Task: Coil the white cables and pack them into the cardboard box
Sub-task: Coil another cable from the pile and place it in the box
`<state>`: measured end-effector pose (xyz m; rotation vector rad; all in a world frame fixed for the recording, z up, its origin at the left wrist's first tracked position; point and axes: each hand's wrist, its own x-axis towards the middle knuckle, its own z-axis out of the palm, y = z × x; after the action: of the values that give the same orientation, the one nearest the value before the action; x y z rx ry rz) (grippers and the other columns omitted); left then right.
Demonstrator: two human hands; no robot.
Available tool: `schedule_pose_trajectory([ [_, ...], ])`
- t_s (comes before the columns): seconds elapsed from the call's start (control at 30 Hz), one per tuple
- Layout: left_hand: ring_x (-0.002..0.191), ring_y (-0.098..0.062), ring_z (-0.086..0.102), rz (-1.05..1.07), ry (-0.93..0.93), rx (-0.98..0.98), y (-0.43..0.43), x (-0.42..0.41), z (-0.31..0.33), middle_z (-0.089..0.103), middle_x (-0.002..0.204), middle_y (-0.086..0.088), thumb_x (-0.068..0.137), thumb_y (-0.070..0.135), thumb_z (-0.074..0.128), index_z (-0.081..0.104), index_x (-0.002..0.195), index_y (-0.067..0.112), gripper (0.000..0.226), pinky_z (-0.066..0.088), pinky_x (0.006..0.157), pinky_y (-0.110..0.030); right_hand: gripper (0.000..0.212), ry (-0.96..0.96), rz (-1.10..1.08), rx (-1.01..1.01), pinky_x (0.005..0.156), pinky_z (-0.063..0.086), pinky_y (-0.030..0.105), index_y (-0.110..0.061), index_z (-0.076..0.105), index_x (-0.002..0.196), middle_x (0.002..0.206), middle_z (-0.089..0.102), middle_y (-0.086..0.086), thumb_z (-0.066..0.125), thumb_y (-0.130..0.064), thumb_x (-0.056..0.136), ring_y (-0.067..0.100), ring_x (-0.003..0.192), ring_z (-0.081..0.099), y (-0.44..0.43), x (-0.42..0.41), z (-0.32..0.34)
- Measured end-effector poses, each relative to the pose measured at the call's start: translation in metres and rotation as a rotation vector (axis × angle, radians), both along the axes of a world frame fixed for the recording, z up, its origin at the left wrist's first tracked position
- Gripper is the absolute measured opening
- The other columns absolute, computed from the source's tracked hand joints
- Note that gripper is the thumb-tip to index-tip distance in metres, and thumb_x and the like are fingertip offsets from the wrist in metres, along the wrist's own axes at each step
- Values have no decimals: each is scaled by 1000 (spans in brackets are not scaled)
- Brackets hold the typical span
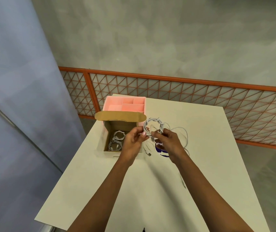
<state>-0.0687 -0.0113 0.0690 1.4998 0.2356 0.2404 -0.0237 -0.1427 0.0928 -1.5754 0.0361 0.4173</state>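
Note:
A white cable wound into a ring [153,125] is held up above the table. My left hand [134,139] pinches its lower left side and my right hand [169,139] grips its lower right side. A short tail with a USB plug [148,154] hangs below the ring. The open cardboard box [108,131] stands just left of my hands, lid flap up, with two coiled white cables [116,139] inside. More loose white cable [183,133] lies on the table behind my right hand.
A pink compartment tray [125,104] stands behind the box. A round blue sticker [161,149] lies under my right hand. The white table [201,164] ends at the left near the box; an orange mesh fence [184,92] runs beyond its far edge.

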Motion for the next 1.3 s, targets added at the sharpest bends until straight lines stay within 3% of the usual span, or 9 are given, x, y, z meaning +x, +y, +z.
schedule_pose_trajectory([
  [0.17,100,-9,64,-42,2,16,0,-3,0,65,114,-8,95,4,51,54,121,0,26,51,81,-17,15,270,15,66,80,57,43,-10,61,97,84,56,5,68,-15,85,27,84,58,2,4,0],
  [0.3,100,-12,65,-2,9,8,1,-2,-1,65,113,-11,94,7,54,56,118,2,24,52,81,-19,22,249,-86,166,78,54,29,0,61,94,91,65,16,74,-3,77,27,84,62,4,7,-3],
  [0.4,86,-5,68,53,34,13,-1,-2,0,68,107,-7,93,12,57,59,111,8,19,54,77,-18,38,148,-176,146,72,53,23,-3,58,101,89,66,12,79,1,69,21,78,64,6,5,0],
  [0.57,69,1,69,149,90,-5,-5,2,-1,68,89,4,91,17,61,61,103,12,12,54,67,-14,41,-16,-210,109,64,50,19,-10,56,100,94,68,6,76,7,69,16,81,65,6,5,3],
  [0.77,72,-5,71,187,154,-45,-2,7,-4,70,96,-4,90,20,63,64,109,6,24,57,74,-22,44,-26,-129,112,66,48,19,-14,49,110,96,61,-4,75,-3,76,13,87,62,2,6,2],
  [0.93,66,-5,70,163,181,-141,1,6,-3,69,92,-7,91,14,62,64,107,2,20,57,69,-19,51,-28,-27,172,70,50,20,-14,46,119,110,66,6,75,-6,77,22,100,64,0,8,-3],
  [1.1,81,-19,69,143,183,-255,6,6,0,69,96,-13,91,14,61,64,106,2,20,57,64,-21,33,25,97,407,86,52,25,-10,51,113,113,65,16,66,-4,84,23,100,65,-1,16,-10],
  [1.2,83,-19,70,122,163,-275,5,6,-1,70,97,-11,92,14,59,65,105,3,18,58,66,-24,15,71,104,565,81,55,27,-8,55,106,93,67,11,55,-5,91,19,86,65,-2,20,-14],
  [1.3,83,-19,70,140,164,-240,7,5,-7,70,100,-12,91,15,60,64,108,2,22,59,67,-25,9,30,95,463,73,56,23,-10,60,98,91,67,9,56,-5,92,18,84,65,-3,21,-20],
])
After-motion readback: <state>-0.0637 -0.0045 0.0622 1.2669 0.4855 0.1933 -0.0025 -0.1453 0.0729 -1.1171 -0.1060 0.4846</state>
